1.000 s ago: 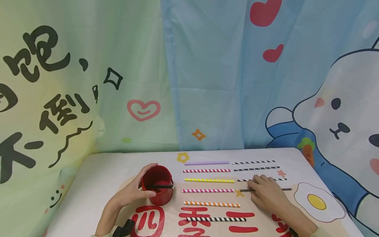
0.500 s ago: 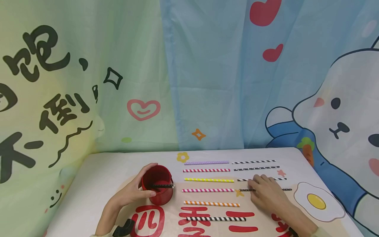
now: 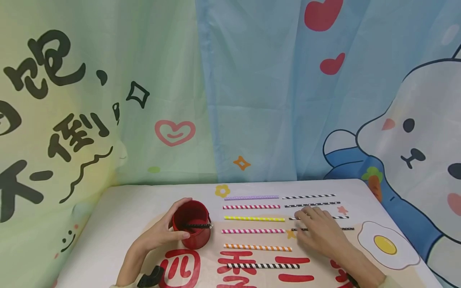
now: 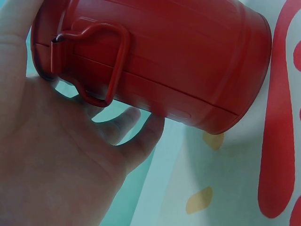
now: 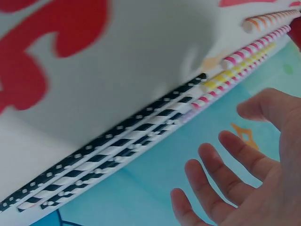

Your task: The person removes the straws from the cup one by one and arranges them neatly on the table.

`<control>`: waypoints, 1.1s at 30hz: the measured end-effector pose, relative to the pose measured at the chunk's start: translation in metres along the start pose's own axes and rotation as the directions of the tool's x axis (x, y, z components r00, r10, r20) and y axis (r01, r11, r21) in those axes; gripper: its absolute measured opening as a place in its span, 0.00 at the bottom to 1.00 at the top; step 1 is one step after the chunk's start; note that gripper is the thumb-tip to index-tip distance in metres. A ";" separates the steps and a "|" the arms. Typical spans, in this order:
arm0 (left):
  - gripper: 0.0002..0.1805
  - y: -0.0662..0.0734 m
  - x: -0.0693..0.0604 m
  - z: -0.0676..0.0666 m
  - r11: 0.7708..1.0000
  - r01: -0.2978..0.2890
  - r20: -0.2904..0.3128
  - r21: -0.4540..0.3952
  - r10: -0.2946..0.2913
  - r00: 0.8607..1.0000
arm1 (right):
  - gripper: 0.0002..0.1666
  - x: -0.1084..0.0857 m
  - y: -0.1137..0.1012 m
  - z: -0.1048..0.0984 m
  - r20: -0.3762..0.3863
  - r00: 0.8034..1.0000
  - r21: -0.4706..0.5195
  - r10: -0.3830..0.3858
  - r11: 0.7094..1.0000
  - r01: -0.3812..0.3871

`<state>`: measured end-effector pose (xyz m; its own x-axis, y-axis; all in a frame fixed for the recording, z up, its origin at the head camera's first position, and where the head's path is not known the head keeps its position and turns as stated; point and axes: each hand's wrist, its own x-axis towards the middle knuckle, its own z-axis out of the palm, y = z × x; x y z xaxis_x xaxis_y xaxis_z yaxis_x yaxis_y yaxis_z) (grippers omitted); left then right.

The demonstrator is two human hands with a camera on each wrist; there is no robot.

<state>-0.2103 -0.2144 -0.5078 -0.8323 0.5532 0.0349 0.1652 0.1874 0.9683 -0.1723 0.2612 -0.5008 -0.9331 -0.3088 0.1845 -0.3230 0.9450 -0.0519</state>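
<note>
My left hand (image 3: 156,234) holds a small red bucket (image 3: 199,241) around its side, thumb at the front and fingers behind. The bucket leans, its mouth turned toward me, and a black dotted paper straw (image 3: 199,226) pokes out past its rim. In the left wrist view the bucket's wire handle (image 4: 123,61) hangs by the palm. Over the right-hand column of straws is my right hand (image 3: 321,231), fingers loosely spread with nothing between them. Below it lie a black dotted straw (image 3: 347,229) and a black-and-white striped straw (image 3: 342,217), both partly hidden.
Left of that column lie purple (image 3: 252,198), red-striped (image 3: 252,207), yellow (image 3: 254,219), pink-striped (image 3: 253,231) and orange-striped (image 3: 257,248) straws. A black-and-white straw (image 3: 263,266) is nearest me. Two more dark straws lie at the back right. A printed curtain (image 3: 252,100) hangs behind the table.
My right hand has lifted slightly from the black dotted straw and moved a little back and left, its fingers spreading. The left hand and the bucket have stayed put.
</note>
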 end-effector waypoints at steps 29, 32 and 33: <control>0.47 0.002 0.001 0.001 1.000 0.008 -0.008 0.010 -0.008 1.000 | 0.18 0.025 -0.112 -0.004 0.046 0.996 0.599 -0.079 0.800 0.036; 0.48 0.001 0.001 0.000 1.000 0.004 -0.011 0.012 -0.004 1.000 | 0.18 0.030 -0.127 -0.004 -0.006 0.991 0.631 -0.133 0.769 0.107; 0.48 0.001 0.001 0.000 1.000 0.003 -0.012 0.012 -0.003 1.000 | 0.18 0.032 -0.131 -0.004 -0.022 0.989 0.642 -0.144 0.757 0.125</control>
<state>-0.2105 -0.2138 -0.5068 -0.8388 0.5433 0.0353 0.1692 0.1984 0.9654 -0.1589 0.1279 -0.4843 -0.8730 -0.4394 0.2116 -0.4623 0.6075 -0.6459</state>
